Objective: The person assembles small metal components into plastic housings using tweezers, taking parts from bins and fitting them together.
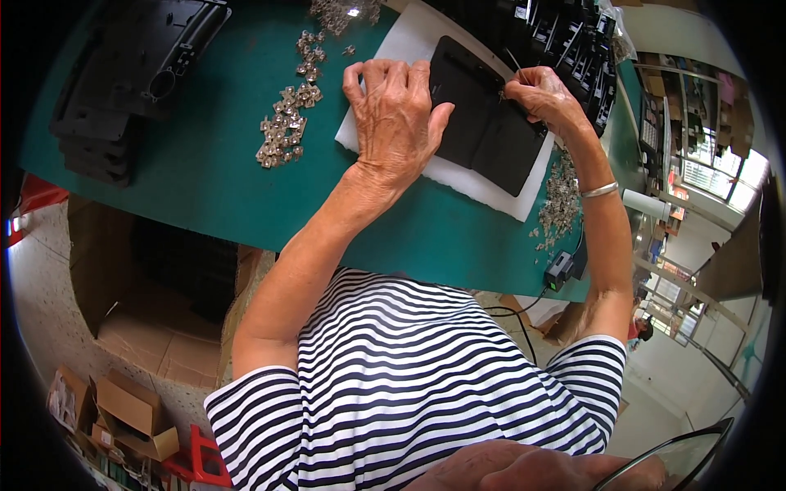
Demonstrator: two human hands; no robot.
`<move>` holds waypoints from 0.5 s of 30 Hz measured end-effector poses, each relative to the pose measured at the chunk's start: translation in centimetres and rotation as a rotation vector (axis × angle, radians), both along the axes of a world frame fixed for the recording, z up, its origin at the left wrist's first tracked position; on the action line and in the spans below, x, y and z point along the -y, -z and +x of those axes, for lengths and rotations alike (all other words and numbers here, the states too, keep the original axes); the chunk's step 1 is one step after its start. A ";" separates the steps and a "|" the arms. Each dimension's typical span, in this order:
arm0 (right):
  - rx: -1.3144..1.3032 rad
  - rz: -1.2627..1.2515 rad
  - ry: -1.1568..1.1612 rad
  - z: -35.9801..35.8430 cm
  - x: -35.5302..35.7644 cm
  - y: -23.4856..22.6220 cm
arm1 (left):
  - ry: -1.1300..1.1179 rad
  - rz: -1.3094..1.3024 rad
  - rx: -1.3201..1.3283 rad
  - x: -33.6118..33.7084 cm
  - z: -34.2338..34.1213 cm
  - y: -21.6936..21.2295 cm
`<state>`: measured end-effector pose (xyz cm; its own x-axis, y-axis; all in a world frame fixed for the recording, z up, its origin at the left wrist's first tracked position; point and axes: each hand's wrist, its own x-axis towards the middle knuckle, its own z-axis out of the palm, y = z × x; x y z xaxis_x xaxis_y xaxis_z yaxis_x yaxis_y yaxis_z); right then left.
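A flat black plastic panel [483, 123] lies on a white foam pad [475, 176] on the green table [205, 180]. My left hand [395, 114] presses flat on the panel's left edge, fingers together. At the panel's top right edge my right hand [544, 94] pinches a small thin metal piece against the plastic. A silver bangle [599, 190] circles my right wrist.
Small shiny metal clips [286, 123] lie scattered left of the pad, more [559, 200] to its right. Stacked black plastic parts [131, 65] sit at far left, others [565, 37] at the back. A small black box with a cable [559, 268] sits at the table edge. Open cardboard boxes [155, 286] stand below on the floor.
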<state>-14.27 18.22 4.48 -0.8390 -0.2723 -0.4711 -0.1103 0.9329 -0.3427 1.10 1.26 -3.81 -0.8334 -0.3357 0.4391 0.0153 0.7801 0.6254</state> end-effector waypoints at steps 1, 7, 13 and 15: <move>0.027 -0.006 0.010 -0.1 0.0 0.1 | -0.001 0.002 -0.006 0.0 0.0 0.0; -0.032 -0.002 0.046 0.8 0.7 0.3 | -0.009 -0.007 -0.012 0.0 0.1 0.1; -0.013 -0.019 0.054 0.9 0.3 0.5 | -0.012 -0.012 -0.016 0.1 0.1 0.1; -0.025 -0.010 0.059 1.2 0.3 0.4 | -0.013 -0.018 -0.018 0.1 0.1 0.2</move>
<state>-13.02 17.88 4.10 -0.8651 -0.2269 -0.4473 -0.0641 0.9346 -0.3499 1.16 1.14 -4.01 -0.8208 -0.3389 0.4598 0.0157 0.7912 0.6113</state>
